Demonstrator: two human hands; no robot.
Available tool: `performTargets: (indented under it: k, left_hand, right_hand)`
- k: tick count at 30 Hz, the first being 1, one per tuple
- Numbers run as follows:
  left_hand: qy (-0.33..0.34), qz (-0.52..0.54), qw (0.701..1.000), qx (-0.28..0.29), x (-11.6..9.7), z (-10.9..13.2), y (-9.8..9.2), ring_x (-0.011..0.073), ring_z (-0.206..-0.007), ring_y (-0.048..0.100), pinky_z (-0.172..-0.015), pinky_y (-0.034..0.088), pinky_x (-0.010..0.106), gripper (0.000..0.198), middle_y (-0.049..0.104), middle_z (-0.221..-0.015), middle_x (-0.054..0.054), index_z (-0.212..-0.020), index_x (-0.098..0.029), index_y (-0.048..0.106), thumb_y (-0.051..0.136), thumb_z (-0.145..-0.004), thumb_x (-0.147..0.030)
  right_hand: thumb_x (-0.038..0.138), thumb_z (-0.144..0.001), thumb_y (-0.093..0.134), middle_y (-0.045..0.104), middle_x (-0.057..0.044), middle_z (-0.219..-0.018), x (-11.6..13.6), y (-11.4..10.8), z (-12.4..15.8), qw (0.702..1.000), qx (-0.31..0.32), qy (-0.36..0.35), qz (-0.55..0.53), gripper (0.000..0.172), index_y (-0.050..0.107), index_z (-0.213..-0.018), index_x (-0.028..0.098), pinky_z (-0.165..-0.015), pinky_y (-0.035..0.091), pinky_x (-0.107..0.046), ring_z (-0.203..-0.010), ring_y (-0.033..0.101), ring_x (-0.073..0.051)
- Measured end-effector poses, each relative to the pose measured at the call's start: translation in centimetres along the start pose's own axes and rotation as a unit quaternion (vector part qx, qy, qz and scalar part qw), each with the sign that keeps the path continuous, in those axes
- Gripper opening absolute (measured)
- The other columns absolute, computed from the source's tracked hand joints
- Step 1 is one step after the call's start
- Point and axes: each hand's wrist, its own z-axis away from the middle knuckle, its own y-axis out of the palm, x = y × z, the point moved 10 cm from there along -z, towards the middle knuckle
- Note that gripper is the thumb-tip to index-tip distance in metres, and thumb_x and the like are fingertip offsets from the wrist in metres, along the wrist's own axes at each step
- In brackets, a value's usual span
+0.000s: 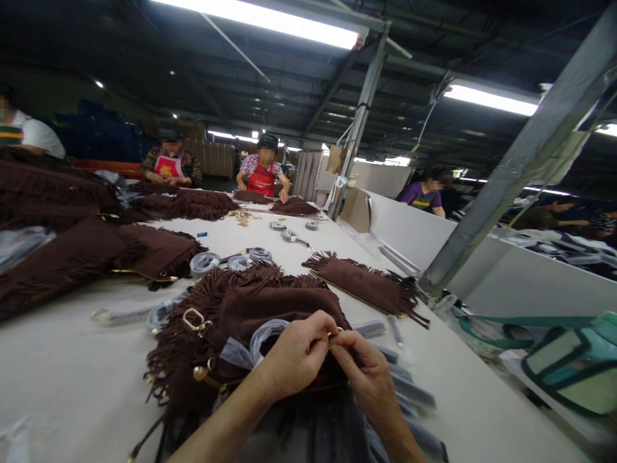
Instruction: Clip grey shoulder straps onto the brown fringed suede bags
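Observation:
A dark brown fringed bag (284,302) lies on the table right in front of me. Over its right side, my left hand (296,354) and my right hand (369,373) meet fingertip to fingertip. Both pinch a small gold metal ring (339,330), mostly hidden by the fingers. Beside my left wrist, a coiled strap in clear plastic wrap (263,337) rests on the bag. A gold clasp (193,319) on a short brown tab sits at the bag's left, with a gold knob (200,373) below it.
Brown fringed bags (62,257) are piled on the left. Another fringed bag (361,283) lies ahead on the right. Wrapped strap coils (205,262) dot the white table (58,360). Wrapped strips (412,389) lie near my right hand. A co-worker in a red apron (261,180) works across the table.

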Motion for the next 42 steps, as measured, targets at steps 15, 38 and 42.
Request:
performTargets:
  k: [15,38,42]
  left_hand:
    - [0.003,-0.008,1.000,-0.001,-1.4,1.6,-4.0,0.0159,-0.100,0.058,-0.090,0.045,0.028,0.040,0.063,-0.109,0.004,-0.123,-0.020,0.050,0.040,-0.087,-0.007]
    - [0.020,-0.405,0.914,-0.018,-1.9,11.7,-8.8,0.0252,-0.096,0.056,-0.083,0.045,0.037,0.015,0.064,-0.104,0.007,-0.098,-0.020,0.058,0.062,-0.084,-0.022]
    - [-0.053,-0.441,0.895,0.037,1.5,9.5,-7.2,0.0227,-0.090,0.060,-0.079,0.045,0.032,0.010,0.066,-0.095,0.007,-0.088,-0.018,0.060,0.051,-0.091,-0.015]
  right_hand:
    - [0.029,-0.094,0.053,0.067,-0.004,-0.103,3.1,-1.0,2.0,0.976,-0.093,-0.095,0.171,0.021,0.062,-0.113,0.024,-0.078,0.053,-0.025,-0.090,0.064,-0.018]
    - [0.041,-0.088,0.064,0.071,-0.003,-0.079,3.1,-1.3,4.6,0.994,0.043,0.028,-0.093,0.032,0.063,-0.118,0.030,-0.068,0.055,-0.030,-0.073,0.068,-0.022]
    - [0.059,-0.086,0.059,0.071,-0.009,-0.100,6.2,-0.7,7.1,0.997,0.056,-0.056,-0.015,0.033,0.072,-0.094,0.031,-0.083,0.055,-0.037,-0.096,0.068,-0.030]
